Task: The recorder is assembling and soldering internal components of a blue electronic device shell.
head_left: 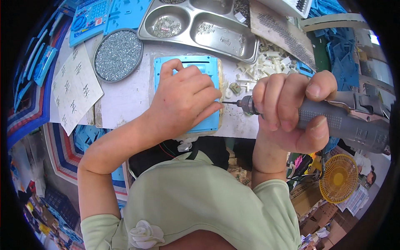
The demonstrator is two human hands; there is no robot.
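Observation:
A rectangular blue plastic panel (207, 123) with slots near its far edge lies on a plastic-wrapped pad in front of me. My left hand (185, 93) is closed over it, fingers bent and pressed onto the surface; their tips are partly hidden. In my right hand (291, 110) is a grey electric screwdriver (329, 117), held nearly level, fingers wrapped round its body. Its thin dark bit points left and ends by the panel's right edge, close to my left fingertips. Whether the bit touches anything, I cannot tell.
A round dish of small screws (118, 55) stands left of the panel. Beyond lies a steel compartment tray (225, 35) with small metal parts. White plastic pieces (271, 62) are heaped at the right. A paper sheet (77, 89) and blue toy housings (89, 21) lie at the left.

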